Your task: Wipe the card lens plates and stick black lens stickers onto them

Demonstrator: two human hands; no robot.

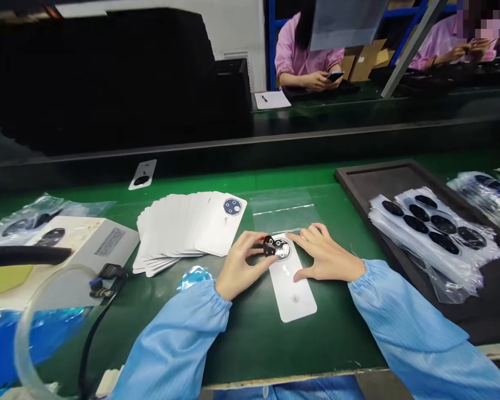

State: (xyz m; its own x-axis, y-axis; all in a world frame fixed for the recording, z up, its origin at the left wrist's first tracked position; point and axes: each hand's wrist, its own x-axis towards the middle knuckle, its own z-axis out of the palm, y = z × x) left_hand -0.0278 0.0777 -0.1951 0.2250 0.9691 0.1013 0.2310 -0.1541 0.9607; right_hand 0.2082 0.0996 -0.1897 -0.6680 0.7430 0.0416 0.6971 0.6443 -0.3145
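Observation:
A white phone-shaped card [294,297] lies on the green bench in front of me, partly on a clear plastic bag [287,208]. Near its top is a round, camera-like printed patch [284,251]. My left hand [244,258] pinches a small dark round lens cover [269,246] between thumb and fingers, tilted at the patch's left side. On the card's right edge rests my right hand [325,253], fingers spread, thumb and fingertips touching the card. Left of the card, a fanned stack of white cards [179,228] lies flat.
A dark tray [383,183] on the right bears bagged cards with black discs [441,222]. At left stand a white box [108,239], a hose [25,333] and blue film [54,339]. A single card [143,174] lies farther back. Two people in pink sit across the bench.

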